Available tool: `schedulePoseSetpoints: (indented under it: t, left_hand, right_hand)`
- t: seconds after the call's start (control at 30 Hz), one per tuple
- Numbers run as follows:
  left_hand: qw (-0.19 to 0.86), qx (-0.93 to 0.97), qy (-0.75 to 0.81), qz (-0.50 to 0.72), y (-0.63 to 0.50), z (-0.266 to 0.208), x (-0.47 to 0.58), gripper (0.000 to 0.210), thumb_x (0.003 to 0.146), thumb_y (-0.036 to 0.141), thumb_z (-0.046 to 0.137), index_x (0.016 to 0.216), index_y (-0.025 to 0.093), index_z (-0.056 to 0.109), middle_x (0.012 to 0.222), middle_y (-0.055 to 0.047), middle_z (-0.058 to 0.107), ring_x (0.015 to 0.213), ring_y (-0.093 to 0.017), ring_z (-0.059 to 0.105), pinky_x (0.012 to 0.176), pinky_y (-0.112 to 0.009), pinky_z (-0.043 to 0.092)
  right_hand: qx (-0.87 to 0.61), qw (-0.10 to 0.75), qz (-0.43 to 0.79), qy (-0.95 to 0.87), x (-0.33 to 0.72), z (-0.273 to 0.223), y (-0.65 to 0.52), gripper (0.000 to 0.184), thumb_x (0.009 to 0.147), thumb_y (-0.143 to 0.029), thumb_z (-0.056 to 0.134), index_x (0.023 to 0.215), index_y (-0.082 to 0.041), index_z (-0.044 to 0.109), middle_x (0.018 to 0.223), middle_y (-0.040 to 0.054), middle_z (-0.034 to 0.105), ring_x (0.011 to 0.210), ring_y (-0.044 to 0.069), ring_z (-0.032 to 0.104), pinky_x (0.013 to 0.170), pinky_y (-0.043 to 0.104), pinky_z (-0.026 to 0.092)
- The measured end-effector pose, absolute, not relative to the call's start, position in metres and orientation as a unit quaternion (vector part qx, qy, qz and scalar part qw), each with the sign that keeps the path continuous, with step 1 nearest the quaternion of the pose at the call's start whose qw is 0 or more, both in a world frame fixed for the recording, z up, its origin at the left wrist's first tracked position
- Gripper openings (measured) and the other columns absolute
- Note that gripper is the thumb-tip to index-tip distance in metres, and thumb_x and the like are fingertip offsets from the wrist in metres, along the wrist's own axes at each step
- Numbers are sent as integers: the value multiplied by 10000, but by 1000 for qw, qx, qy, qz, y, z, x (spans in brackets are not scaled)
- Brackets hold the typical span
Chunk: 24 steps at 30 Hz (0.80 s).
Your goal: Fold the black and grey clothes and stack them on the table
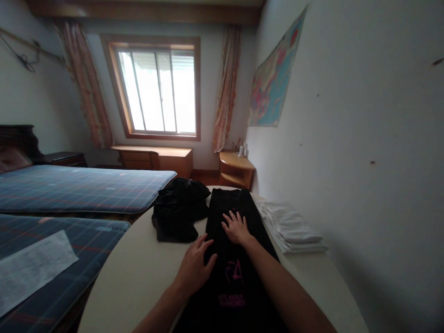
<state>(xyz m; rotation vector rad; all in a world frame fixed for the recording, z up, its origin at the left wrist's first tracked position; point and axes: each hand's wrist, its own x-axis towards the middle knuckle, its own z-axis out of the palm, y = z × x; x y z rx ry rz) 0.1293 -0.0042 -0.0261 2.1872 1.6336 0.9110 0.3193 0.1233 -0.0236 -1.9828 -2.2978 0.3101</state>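
A black garment with a pink print, probably a T-shirt, lies folded into a long strip on the round cream table. My right hand rests flat on its upper part with the fingers spread. At the strip's left edge is my left hand, its fingers apart and the thumb over the black cloth. Left of the strip sits a crumpled heap of black clothing. Folded white cloths are stacked to its right, near the wall. Neither hand grips anything.
Two beds with blue plaid mattresses stand on the left, a printed paper sheet on the nearer one. A wooden desk is under the window, a corner shelf beyond the table. The white wall runs close on the right.
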Motion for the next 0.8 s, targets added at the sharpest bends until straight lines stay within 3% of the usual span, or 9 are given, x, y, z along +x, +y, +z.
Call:
schedulePoseSetpoints:
  t: [0.17, 0.33, 0.47, 0.57, 0.8]
  left_hand:
    - [157, 762, 553, 300, -10, -13, 125, 368, 879, 361, 559, 1191, 195, 663, 1325, -101, 621, 1240, -265, 560, 1101, -423, 405]
    - [160, 767, 556, 278, -16, -7, 124, 359, 835, 352, 608, 1151, 192, 671, 1161, -94, 690, 1150, -276, 586, 1042, -414, 434]
    - [154, 773, 559, 258, -15, -7, 122, 438, 793, 337, 637, 1203, 186, 647, 1195, -96, 673, 1168, -280, 570, 1042, -406, 424]
    - [156, 775, 561, 245, -13, -7, 118, 504, 771, 362, 655, 1241, 185, 625, 1207, -102, 667, 1159, -285, 580, 1038, -406, 426]
    - [181, 796, 543, 198, -23, 6, 106, 582, 740, 420, 687, 1259, 169, 604, 1180, -119, 684, 1148, -310, 590, 1005, -395, 442]
  right_hand:
    - [-665, 31, 100, -740, 317, -19, 156, 605, 992, -571, 187, 1551, -343, 230, 1654, 18, 118, 1508, 289, 33, 1171, 516, 11]
    - [-675, 53, 77, -732, 313, -18, 166, 581, 1001, -549, 198, 1534, -336, 289, 1644, 21, 168, 1505, 273, 48, 1173, 501, 20]
    - [-662, 101, 18, -742, 311, -17, 149, 536, 1018, -480, 219, 1471, -285, 429, 1615, 59, 254, 1468, 275, 184, 1170, 485, 102]
    - [-623, 109, 7, -775, 311, -15, 122, 509, 1011, -460, 286, 1458, -276, 445, 1614, 63, 258, 1438, 272, 266, 1159, 462, 188]
    - [-569, 57, 61, -818, 321, -8, 24, 557, 974, -440, 380, 1485, -224, 420, 1621, 108, 233, 1463, 315, 255, 1164, 486, 225]
